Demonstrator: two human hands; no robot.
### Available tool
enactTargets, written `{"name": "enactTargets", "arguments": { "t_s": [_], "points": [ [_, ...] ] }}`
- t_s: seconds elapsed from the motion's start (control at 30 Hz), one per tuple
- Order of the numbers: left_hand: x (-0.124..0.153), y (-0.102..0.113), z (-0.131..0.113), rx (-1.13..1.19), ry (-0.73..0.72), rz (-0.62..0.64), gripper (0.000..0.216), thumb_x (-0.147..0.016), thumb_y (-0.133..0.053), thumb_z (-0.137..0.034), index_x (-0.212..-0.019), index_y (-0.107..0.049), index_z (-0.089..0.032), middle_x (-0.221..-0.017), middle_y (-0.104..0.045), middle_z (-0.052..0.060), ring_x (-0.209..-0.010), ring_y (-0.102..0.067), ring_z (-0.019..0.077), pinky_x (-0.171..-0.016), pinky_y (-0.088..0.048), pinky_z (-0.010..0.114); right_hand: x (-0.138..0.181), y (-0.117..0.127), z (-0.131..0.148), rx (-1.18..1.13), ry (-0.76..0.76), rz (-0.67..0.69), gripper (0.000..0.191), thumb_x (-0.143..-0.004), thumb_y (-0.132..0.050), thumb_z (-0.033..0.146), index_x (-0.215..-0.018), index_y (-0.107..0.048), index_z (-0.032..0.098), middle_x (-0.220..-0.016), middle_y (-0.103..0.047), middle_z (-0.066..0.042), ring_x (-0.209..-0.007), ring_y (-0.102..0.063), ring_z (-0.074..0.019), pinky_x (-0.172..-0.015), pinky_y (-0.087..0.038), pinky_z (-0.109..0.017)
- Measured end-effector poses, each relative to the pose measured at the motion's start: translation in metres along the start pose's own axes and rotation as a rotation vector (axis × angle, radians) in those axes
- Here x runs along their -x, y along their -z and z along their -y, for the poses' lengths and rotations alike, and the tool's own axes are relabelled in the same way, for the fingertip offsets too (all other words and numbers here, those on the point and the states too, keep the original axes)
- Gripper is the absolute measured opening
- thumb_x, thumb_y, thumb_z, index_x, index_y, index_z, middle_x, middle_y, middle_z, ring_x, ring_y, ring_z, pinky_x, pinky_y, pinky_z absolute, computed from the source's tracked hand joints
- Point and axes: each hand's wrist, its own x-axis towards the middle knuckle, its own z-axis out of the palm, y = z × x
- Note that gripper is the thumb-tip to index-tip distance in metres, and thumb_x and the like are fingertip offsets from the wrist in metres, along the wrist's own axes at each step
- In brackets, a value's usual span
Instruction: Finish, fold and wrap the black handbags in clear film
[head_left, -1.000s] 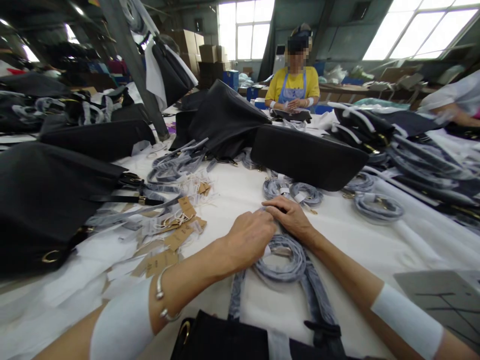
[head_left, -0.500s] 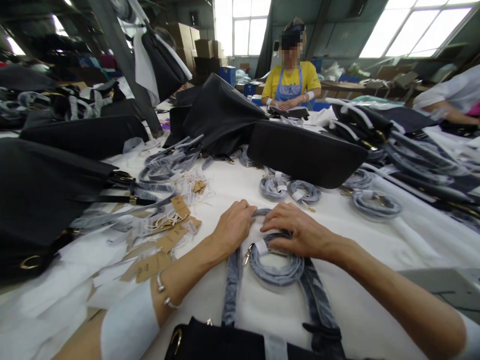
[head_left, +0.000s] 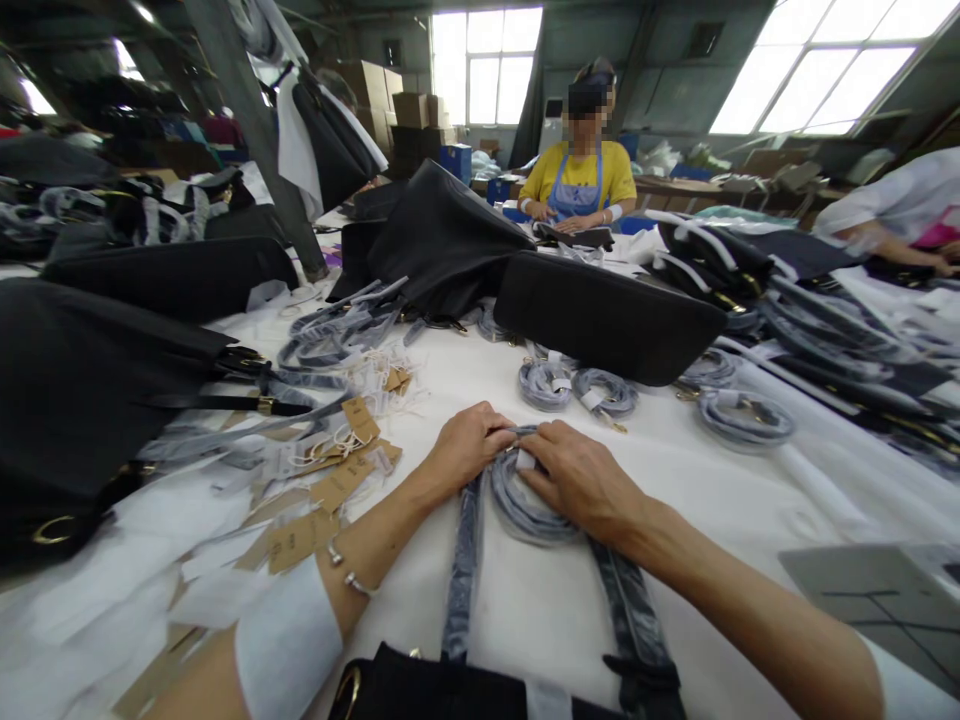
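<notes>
A black handbag [head_left: 442,688] lies at the bottom edge, its plastic-wrapped handle [head_left: 463,570] stretched away from me over the white table. My left hand [head_left: 469,447] is closed on the top bend of this handle. Inside the handle loop rests a coiled shoulder strap [head_left: 529,520], wrapped in clear plastic with a white band round it. My right hand [head_left: 589,478] is closed over the coil's upper right side, its fingertips by the white band and the top of the handle. What lies beneath those fingers is partly hidden.
Brown paper tags [head_left: 300,537] with white strings lie to the left. More coiled straps [head_left: 606,393] sit beyond my hands, before a black bag panel [head_left: 607,315]. Black bags [head_left: 97,380] are piled left and right. A co-worker [head_left: 577,180] in yellow sits across the table.
The coiled strap has shifted up and left, against the top of the handle. My right hand has moved left with it and closed on it, nearer my left hand.
</notes>
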Motion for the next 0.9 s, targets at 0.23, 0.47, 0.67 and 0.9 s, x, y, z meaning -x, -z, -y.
{"name": "enactTargets", "arguments": {
  "t_s": [0.23, 0.47, 0.67, 0.9],
  "points": [
    [-0.003, 0.013, -0.006, -0.064, -0.082, 0.147, 0.035, -0.094, -0.041, -0.034, -0.08, -0.069, -0.018, -0.08, -0.061, 0.002, -0.08, -0.057, 0.0161, -0.076, -0.044, 0.026, -0.004, -0.016, -0.015, -0.057, 0.038, -0.2, 0.014, -0.088, -0.059, 0.024, -0.1, -0.064, 0.019, -0.091, -0.061, -0.009, -0.09, -0.056, -0.0242, -0.081, -0.047, -0.037],
    [0.002, 0.014, -0.01, -0.202, -0.052, 0.158, 0.028, -0.082, -0.058, -0.034, -0.103, -0.067, -0.018, -0.095, -0.063, 0.006, -0.088, -0.059, 0.0206, -0.081, -0.047, 0.029, -0.013, -0.015, -0.022, -0.08, 0.048, -0.215, 0.024, -0.083, -0.066, 0.03, -0.105, -0.064, 0.019, -0.098, -0.064, -0.01, -0.097, -0.056, -0.0278, -0.085, -0.044, -0.042],
    [0.006, 0.012, -0.016, -0.264, -0.054, 0.129, 0.03, -0.081, -0.055, -0.023, -0.111, -0.062, -0.024, -0.098, -0.06, 0.003, -0.094, -0.059, 0.0202, -0.083, -0.048, 0.029, -0.01, -0.002, -0.028, -0.127, -0.159, -0.073, 0.053, -0.071, -0.075, 0.037, -0.119, -0.063, 0.018, -0.106, -0.065, -0.01, -0.098, -0.059, -0.0286, -0.086, -0.046, -0.041],
    [0.007, 0.001, -0.035, -0.5, -0.089, 0.091, 0.019, -0.09, -0.049, -0.021, -0.105, -0.059, -0.017, -0.104, -0.059, 0.007, -0.098, -0.057, 0.0208, -0.084, -0.05, 0.032, -0.001, -0.018, -0.027, -0.157, -0.107, -0.154, 0.036, -0.086, -0.059, 0.047, -0.106, -0.067, 0.018, -0.087, -0.065, -0.009, -0.086, -0.06, -0.0266, -0.078, -0.047, -0.039]
  ]
}}
